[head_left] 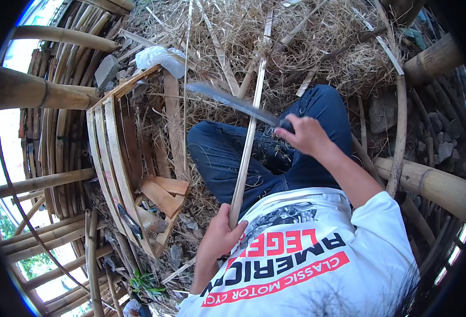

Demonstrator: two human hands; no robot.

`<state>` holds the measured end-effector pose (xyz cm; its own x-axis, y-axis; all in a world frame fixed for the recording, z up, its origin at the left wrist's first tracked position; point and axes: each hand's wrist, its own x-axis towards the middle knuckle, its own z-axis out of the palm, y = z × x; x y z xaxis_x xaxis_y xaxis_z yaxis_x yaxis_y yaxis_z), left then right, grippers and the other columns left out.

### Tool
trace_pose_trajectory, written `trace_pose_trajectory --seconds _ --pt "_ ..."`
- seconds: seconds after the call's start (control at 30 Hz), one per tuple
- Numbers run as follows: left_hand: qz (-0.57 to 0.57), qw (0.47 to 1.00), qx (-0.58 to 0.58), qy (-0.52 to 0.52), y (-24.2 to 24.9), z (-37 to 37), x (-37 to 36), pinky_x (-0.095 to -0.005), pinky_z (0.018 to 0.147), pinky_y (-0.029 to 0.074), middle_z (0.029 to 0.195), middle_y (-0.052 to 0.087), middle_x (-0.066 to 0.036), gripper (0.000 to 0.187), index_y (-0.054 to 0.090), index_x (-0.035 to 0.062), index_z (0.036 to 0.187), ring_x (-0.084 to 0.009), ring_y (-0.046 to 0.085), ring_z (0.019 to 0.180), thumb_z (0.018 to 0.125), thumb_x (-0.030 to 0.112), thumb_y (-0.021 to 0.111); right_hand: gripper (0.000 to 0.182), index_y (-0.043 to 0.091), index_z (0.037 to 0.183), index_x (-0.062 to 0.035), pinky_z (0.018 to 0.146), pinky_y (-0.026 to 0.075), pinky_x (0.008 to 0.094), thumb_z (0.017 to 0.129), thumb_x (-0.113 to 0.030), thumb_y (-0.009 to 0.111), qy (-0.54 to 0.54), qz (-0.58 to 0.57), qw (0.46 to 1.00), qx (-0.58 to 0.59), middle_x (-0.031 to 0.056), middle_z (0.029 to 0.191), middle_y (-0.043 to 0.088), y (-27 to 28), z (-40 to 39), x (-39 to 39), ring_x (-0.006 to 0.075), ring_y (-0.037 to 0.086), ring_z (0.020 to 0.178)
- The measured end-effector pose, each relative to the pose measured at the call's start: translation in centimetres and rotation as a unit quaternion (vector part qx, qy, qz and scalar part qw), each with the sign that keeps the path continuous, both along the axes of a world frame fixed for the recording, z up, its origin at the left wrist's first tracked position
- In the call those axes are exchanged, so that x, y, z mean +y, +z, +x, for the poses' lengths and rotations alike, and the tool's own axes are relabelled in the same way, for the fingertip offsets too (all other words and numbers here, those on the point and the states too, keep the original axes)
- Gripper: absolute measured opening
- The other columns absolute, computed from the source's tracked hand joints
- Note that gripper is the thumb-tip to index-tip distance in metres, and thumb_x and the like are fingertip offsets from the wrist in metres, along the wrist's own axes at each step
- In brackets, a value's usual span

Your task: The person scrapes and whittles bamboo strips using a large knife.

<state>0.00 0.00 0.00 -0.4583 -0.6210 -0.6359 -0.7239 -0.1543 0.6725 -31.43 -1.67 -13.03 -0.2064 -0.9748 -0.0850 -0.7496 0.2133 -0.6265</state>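
A long pale bamboo strip (pixel 244 161) slants up from my lap, across my jeans, to the shavings-covered ground. My left hand (pixel 218 238) is closed around its near end, close to my shirt. In my right hand (pixel 306 134) is the dark handle of a long knife (pixel 233 101), with fingers wrapped round it. The blade points to the left and crosses over the strip just above my knees. Motion blurs the blade a little toward its tip.
A slatted wooden crate (pixel 106 142) lies to the left with wood offcuts (pixel 161 195) in it. A clear plastic bag (pixel 161 59) rests at its far corner. Fibrous shavings (pixel 317 53) cover the ground ahead. Bamboo poles (pixel 428 185) flank both sides, with stones (pixel 383 111) at right.
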Motion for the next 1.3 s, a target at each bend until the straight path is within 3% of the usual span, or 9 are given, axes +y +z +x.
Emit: trace_pose_trajectory --seconds 0.07,0.23,0.43,0.7,0.9,1.07,1.1,1.17,1.3 --pt "0.050 0.998 -0.030 0.036 0.3 -0.4 -0.4 -0.0295 0.054 0.038 0.074 0.048 -0.003 0.025 0.047 0.0011 0.099 -0.0090 0.043 0.065 0.082 0.006 0.064 0.057 0.061 0.081 -0.0050 0.058 0.053 0.0473 0.086 -0.062 0.059 0.047 -0.004 0.999 -0.008 0.0187 0.061 0.063 0.7 1.2 1.4 0.0376 0.066 0.061" --pt "0.051 0.998 -0.006 0.023 -0.3 0.8 0.5 -0.0289 0.054 0.037 0.074 0.049 -0.004 0.024 0.047 0.0003 0.100 -0.0095 0.043 0.066 0.080 0.003 0.060 0.065 0.061 0.076 -0.0050 0.059 0.054 0.0449 0.084 -0.069 0.055 0.107 0.013 0.991 0.080 0.0173 0.062 0.064 0.5 -0.3 1.7 0.0353 0.067 0.062" --pt "0.028 1.000 0.008 0.007 3.0 0.4 0.4 -0.0331 0.053 0.038 0.071 0.050 -0.011 0.026 0.044 -0.0007 0.099 -0.0132 0.045 0.065 0.079 0.004 0.060 0.071 0.065 0.081 -0.0017 0.069 0.054 0.0488 0.086 -0.071 0.050 -0.046 0.049 0.988 0.140 0.0213 0.076 0.068 -1.9 -6.6 -4.3 0.0391 0.068 0.074" --pt "0.056 0.997 0.024 0.037 3.0 -0.2 0.3 -0.0322 0.055 0.040 0.072 0.052 -0.008 0.024 0.044 -0.0001 0.100 -0.0115 0.046 0.067 0.081 0.003 0.059 0.069 0.065 0.084 -0.0040 0.067 0.055 0.0471 0.084 -0.071 0.051 -0.057 0.047 0.973 0.219 0.0175 0.072 0.068 -3.4 -9.0 -6.6 0.0354 0.070 0.071" --pt "-0.005 0.999 -0.022 -0.027 1.2 -0.1 -0.1 -0.0358 0.058 0.043 0.073 0.055 -0.017 0.030 0.044 -0.0008 0.102 -0.0201 0.052 0.064 0.084 0.011 0.065 0.064 0.065 0.085 -0.0041 0.063 0.056 0.0456 0.085 -0.067 0.054 -0.078 0.037 0.978 0.191 0.0166 0.070 0.067 -3.7 -6.5 -5.2 0.0353 0.069 0.068" --pt "-0.024 0.994 -0.103 -0.025 0.7 -1.9 0.3 -0.0365 0.061 0.047 0.075 0.060 -0.019 0.035 0.048 -0.0008 0.102 -0.0225 0.057 0.065 0.086 0.020 0.071 0.049 0.062 0.080 -0.0038 0.059 0.055 0.0445 0.078 -0.051 0.071 0.007 0.021 0.990 0.140 0.0163 0.065 0.065 -1.4 -3.9 -1.3 0.0343 0.068 0.062" --pt "-0.024 0.994 -0.103 -0.022 0.4 -1.9 0.6 -0.0365 0.061 0.047 0.075 0.060 -0.019 0.035 0.048 -0.0008 0.102 -0.0225 0.057 0.065 0.086 0.020 0.071 0.049 0.062 0.080 -0.0038 0.059 0.055 0.0445 0.078 -0.051 0.071 0.010 0.021 0.990 0.141 0.0163 0.065 0.065 -1.1 -3.1 -0.4 0.0343 0.068 0.062" --pt "-0.029 0.991 -0.126 -0.028 -0.3 -2.0 0.7 -0.0428 0.062 0.049 0.073 0.061 -0.025 0.039 0.047 -0.0013 0.103 -0.0365 0.066 0.069 0.088 0.027 0.069 0.049 0.061 0.079 -0.0040 0.060 0.055 0.0444 0.079 -0.052 0.070 0.050 0.018 0.994 0.096 0.0167 0.064 0.065 -0.3 -1.3 1.7 0.0348 0.067 0.061" --pt "0.016 0.995 -0.093 0.026 0.1 -1.8 0.6 -0.0429 0.063 0.049 0.073 0.062 -0.025 0.040 0.047 -0.0013 0.104 -0.0362 0.066 0.070 0.088 0.028 0.069 0.057 0.061 0.079 -0.0037 0.060 0.054 0.0462 0.083 -0.060 0.062 0.092 0.056 0.994 -0.020 0.0189 0.065 0.065 2.9 2.8 5.2 0.0371 0.067 0.062"
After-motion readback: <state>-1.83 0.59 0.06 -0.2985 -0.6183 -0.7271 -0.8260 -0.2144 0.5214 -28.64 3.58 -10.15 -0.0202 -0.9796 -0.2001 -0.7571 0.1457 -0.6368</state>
